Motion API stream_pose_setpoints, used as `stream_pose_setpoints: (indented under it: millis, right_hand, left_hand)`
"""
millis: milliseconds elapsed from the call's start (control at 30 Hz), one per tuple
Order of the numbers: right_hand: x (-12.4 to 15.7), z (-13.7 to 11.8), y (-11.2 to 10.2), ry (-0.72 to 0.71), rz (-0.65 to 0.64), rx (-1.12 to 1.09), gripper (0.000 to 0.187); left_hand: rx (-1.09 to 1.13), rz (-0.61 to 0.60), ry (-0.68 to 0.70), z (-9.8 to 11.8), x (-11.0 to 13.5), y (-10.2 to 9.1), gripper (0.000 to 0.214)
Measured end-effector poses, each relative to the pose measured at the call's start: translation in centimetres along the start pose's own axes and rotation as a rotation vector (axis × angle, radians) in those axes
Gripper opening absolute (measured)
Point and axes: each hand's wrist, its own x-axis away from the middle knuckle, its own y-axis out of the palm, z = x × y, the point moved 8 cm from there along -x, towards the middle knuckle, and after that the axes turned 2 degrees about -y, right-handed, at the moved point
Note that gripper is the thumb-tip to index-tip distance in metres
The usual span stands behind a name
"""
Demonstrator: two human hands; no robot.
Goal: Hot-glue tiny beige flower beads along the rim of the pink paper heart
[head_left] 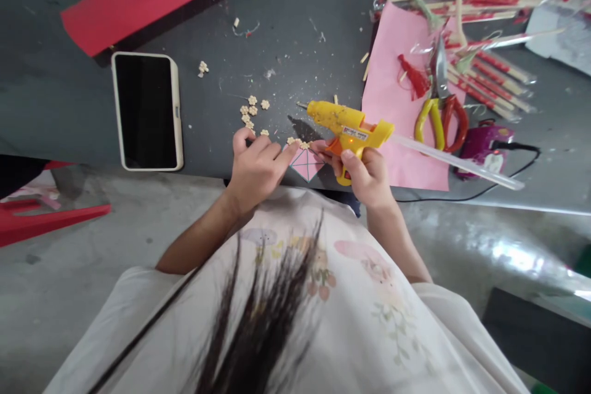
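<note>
My right hand (367, 175) is wrapped around the handle of a yellow hot glue gun (339, 116), whose nozzle points left above the table. A clear glue stick (462, 161) sticks out of its back. Beside the gun, fingertips of that hand reach the right edge of a small pink diamond-shaped piece (308, 166) with dark lines. Small wooden flowers (299, 143) sit along its upper edge. My left hand (258, 165) is palm down, fingers apart, with one outstretched digit touching the flowers at the piece's left side. Loose wooden flowers (249, 111) lie just beyond this hand.
A phone (145, 114) lies left, below a red folded card (143, 0). On the right, pliers (441, 98) and a red tassel (414, 77) rest on pink paper (392, 55). A purple box (484, 148) with a black cable stands near wrapped sticks (489, 83).
</note>
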Motion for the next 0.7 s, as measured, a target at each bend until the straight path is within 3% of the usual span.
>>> stream_pose_setpoints:
  millis: [367, 567, 700]
  right_hand:
    - [-0.2, -0.8, -0.1, -0.021, 0.038, 0.032, 0.056]
    - [-0.2, -0.5, -0.4, -0.020, 0.034, 0.089, 0.059]
    - [-0.2, -0.5, -0.3, -0.017, 0.031, 0.086, 0.059]
  left_hand:
    - [0.080, -0.037, -0.070, -0.5, -0.5, 0.6, 0.027]
    - [0.064, -0.041, -0.015, -0.5, -1.4, 0.5, 0.025]
    - [0.059, -0.105, -0.067, -0.9, -1.7, 1.0, 0.027]
